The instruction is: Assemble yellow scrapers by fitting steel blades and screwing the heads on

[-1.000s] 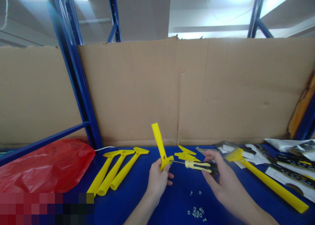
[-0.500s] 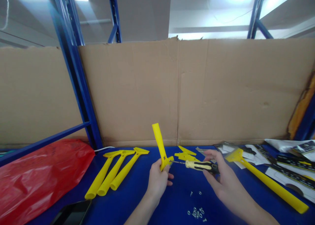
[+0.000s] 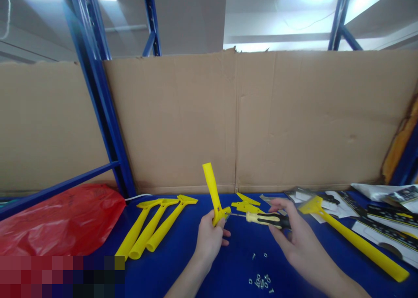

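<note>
My left hand (image 3: 210,237) is closed around the head of a yellow plastic scraper handle (image 3: 211,187), whose tube points up. My right hand (image 3: 298,239) grips a cream-and-black screwdriver (image 3: 266,219) by its handle, held level. The screwdriver's tip meets the side of the yellow head, at a screw spot too small to make out. Behind the screwdriver lie small yellow plates (image 3: 248,205). Below, on the blue table, are several loose screws and nuts (image 3: 261,282).
Three yellow handles (image 3: 163,225) lie at the left beside a red plastic bag (image 3: 62,219). A longer yellow scraper (image 3: 362,241) and packaging (image 3: 388,232) lie at the right. Cardboard (image 3: 176,124) stands behind the blue table (image 3: 176,263).
Both hands, the yellow handle and the screwdriver look almost unmoved. The lower left corner, where a dark phone showed, is now covered by blurred blocks.
</note>
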`<action>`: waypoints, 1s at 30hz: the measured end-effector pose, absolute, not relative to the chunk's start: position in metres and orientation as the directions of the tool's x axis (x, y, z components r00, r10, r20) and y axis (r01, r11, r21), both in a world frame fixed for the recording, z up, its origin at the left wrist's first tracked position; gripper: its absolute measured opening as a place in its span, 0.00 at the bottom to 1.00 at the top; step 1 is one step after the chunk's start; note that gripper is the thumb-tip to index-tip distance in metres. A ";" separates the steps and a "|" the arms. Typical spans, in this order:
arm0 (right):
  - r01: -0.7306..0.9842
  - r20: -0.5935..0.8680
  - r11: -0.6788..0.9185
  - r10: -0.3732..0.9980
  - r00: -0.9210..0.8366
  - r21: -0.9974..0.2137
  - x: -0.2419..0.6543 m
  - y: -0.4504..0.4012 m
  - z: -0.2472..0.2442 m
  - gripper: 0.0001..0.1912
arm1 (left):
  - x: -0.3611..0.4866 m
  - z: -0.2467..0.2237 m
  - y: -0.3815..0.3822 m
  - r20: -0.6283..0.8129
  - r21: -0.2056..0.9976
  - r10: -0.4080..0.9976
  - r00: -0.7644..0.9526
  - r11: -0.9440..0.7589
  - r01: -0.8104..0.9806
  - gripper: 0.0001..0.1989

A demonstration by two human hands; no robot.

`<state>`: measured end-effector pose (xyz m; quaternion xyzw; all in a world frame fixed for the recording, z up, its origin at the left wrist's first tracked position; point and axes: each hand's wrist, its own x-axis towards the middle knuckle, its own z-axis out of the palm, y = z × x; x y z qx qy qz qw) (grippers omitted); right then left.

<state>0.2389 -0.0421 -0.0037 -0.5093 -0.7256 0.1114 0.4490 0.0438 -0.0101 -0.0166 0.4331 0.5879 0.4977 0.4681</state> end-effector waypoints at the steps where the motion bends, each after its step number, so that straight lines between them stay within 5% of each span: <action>1: 0.632 0.521 0.444 0.850 -0.074 -0.635 0.239 -0.041 -0.004 0.14 | 0.044 -0.017 -0.010 -0.120 0.991 0.975 -0.186 0.130 0.043 0.08; 7: 0.654 0.426 0.322 0.905 0.000 -0.684 0.235 -0.039 0.002 0.13 | 0.043 -0.017 -0.009 -0.115 0.990 0.978 -0.172 0.127 0.059 0.08; 13: 0.660 0.571 0.451 0.820 -0.041 -0.600 0.238 -0.040 -0.003 0.15 | 0.042 -0.018 -0.009 -0.112 0.991 0.978 -0.175 0.124 0.059 0.07; 23: 0.676 0.392 0.294 0.920 -0.008 -0.676 0.236 -0.039 0.003 0.15 | 0.043 -0.018 -0.010 -0.114 0.989 0.979 -0.166 0.129 0.078 0.08; 30: 0.651 0.558 0.476 0.824 -0.096 -0.590 0.238 -0.041 -0.003 0.12 | 0.043 -0.017 -0.009 -0.118 0.987 0.978 -0.170 0.134 0.085 0.08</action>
